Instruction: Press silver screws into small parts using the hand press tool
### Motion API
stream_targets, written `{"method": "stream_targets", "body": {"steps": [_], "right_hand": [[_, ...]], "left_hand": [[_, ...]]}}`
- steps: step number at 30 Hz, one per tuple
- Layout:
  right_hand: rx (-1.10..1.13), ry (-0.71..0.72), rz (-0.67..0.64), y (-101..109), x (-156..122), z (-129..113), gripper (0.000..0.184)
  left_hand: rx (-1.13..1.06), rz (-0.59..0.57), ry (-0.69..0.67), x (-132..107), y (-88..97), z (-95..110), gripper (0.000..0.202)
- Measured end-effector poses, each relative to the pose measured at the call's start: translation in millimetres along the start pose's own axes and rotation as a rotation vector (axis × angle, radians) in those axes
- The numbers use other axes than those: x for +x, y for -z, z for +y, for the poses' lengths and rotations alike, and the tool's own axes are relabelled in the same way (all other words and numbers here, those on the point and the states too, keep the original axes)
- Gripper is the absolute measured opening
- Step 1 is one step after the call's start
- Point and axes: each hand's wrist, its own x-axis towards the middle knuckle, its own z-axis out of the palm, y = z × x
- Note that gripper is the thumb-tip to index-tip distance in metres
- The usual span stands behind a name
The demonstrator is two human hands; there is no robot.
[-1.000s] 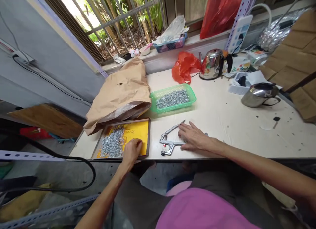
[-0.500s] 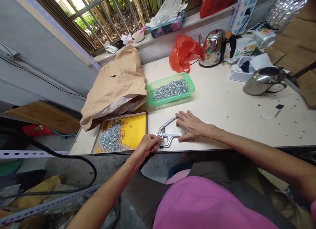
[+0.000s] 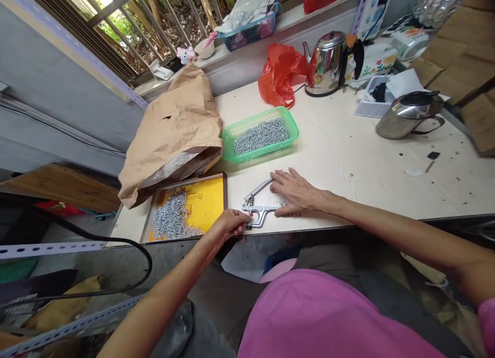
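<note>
A pair of grey metal hand pliers point(image 3: 262, 212) lies on the table near its front edge, handles spread and a spring between them. My right hand point(image 3: 297, 194) lies over the handle ends, fingers on the upper handle and thumb by the lower one. At the jaw end, beside a small red spot, the fingertips of my left hand point(image 3: 231, 223) are pinched together; what they hold is hidden. Left of it, a shallow tray with a yellow bottom point(image 3: 209, 203) carries a heap of small shiny metal pieces point(image 3: 169, 217).
Behind the pliers stands a green plastic basket point(image 3: 294, 132) with many similar metal pieces. A brown paper bag point(image 3: 174, 121) overlaps the tray's back. Farther off are a red plastic bag point(image 3: 276, 77), a steel kettle point(image 3: 327, 67) and a steel jug point(image 3: 404, 121). Debris dots the right side.
The whole view has shifted slightly. My left fingertips have drawn back a little from the jaw, so the red spot shows more clearly. My right hand stays on the handles.
</note>
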Motion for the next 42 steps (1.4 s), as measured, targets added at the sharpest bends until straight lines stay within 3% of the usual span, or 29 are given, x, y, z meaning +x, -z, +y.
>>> {"method": "stream_targets", "body": {"steps": [4,8,14,25,28,31,33,35,37,40,42], "right_hand": [[0.009,-0.003,-0.012,1.4,-1.0,-0.6,0.07],[0.031,-0.001,0.008,-2.1,-1.6,1.3,0.066],[0.046,-0.002,0.039,-7.2,-3.0,3.2,0.063],[0.008,-0.009,0.056,1.9,4.7,-3.4,0.074],[-0.018,-0.001,0.038,4.4,5.5,-6.3,0.067],[0.0,-0.006,0.007,8.2,3.8,-11.9,0.049],[0.011,-0.018,-0.01,10.3,2.6,-16.1,0.039],[0.011,-0.035,-0.016,10.6,2.5,-19.2,0.038],[0.011,-0.037,-0.01,8.8,3.2,-20.9,0.039],[0.016,-0.044,-0.002,4.8,4.3,-20.9,0.038],[0.017,-0.055,-0.008,3.8,3.7,-19.3,0.042]], "left_hand": [[0.024,-0.039,-0.005,-2.1,3.5,3.8,0.032],[0.039,0.017,-0.058,-3.8,3.1,-1.6,0.029],[0.044,0.01,0.012,-0.6,-0.5,-1.8,0.026],[0.058,-0.001,0.025,3.2,-0.5,-0.7,0.023],[0.079,0.014,0.033,1.8,-1.2,1.1,0.024],[0.212,0.052,0.007,-4.9,-3.7,0.7,0.028],[0.427,0.202,-0.118,-12.1,-8.9,-1.2,0.027],[0.671,0.405,-0.354,-18.1,-18.1,-2.5,0.019],[0.857,0.509,-0.621,-18.8,-29.6,-0.4,0.019],[1.02,0.455,-0.907,-6.1,-43.2,11.5,0.045],[1.089,0.383,-0.971,7.7,-44.9,22.1,0.057]]}}
